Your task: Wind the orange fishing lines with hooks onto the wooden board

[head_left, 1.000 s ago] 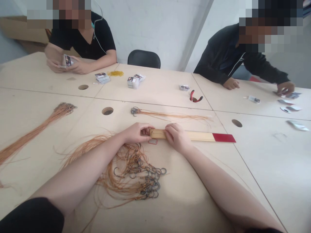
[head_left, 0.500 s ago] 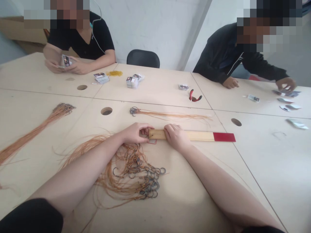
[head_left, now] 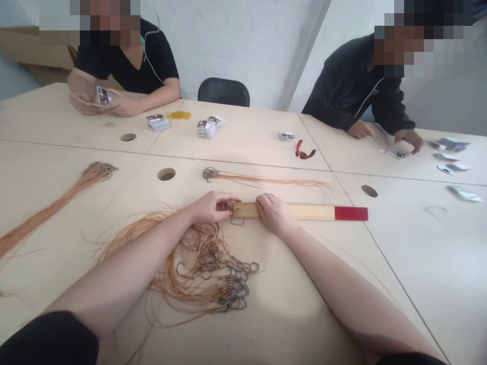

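A flat wooden strip (head_left: 315, 212) with a red right end (head_left: 350, 213) lies crosswise before me. My left hand (head_left: 214, 208) is closed at its left end, thumb and index finger at the two edges; the curled fingers hide anything small between them. Across the strip, a little further right, rests my right hand (head_left: 277, 214) with fingers closed over it. Near the strip's left end is a small dark mark or peg. A tangled heap of fishing hooks (head_left: 232, 291) on orange lines (head_left: 167, 289) spreads below my left hand and forearm.
Beyond the strip lies a bundle of hooked orange lines (head_left: 262, 179); a thicker bundle (head_left: 76, 187) is at left. Red-handled pliers (head_left: 304, 151) stand in a table hole. Small packs (head_left: 206, 129) are stacked across the table (head_left: 243, 147), where two people handle packs.
My left hand has shifted very slightly, its fingers nearer the strip's end. My right hand stays put. The person at right has drawn a hand back leftward to a small pack.
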Demonstrator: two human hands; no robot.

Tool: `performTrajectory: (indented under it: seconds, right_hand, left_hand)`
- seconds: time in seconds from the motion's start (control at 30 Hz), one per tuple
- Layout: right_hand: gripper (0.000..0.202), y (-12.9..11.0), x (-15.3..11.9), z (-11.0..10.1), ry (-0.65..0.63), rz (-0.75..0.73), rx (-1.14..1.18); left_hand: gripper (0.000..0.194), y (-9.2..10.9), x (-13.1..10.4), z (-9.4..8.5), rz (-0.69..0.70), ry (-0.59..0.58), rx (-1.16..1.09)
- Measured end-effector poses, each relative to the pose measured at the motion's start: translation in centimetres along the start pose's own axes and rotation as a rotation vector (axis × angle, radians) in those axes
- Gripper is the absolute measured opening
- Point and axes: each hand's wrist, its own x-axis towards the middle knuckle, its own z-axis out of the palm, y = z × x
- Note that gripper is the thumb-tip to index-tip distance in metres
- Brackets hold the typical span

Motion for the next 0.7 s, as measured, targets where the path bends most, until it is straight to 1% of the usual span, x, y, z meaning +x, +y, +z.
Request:
performTrajectory:
  seconds: [0.23,0.53,0.7]
  right_hand:
    - [0.015,-0.04,0.03,-0.07,0.006,0.009,-0.022]
    - [0.015,0.20,0.03,-0.07,0.047,0.014,-0.061]
    - [0.013,0.23,0.01,-0.11,0.048,0.031,-0.064]
  left_hand:
    - [0.039,-0.15,0.13,0.14,-0.050,0.044,-0.022]
    - [0.038,-0.18,0.28,0.27,-0.067,0.077,-0.062]
    - [0.038,-0.19,0.24,0.24,-0.060,0.071,-0.055]
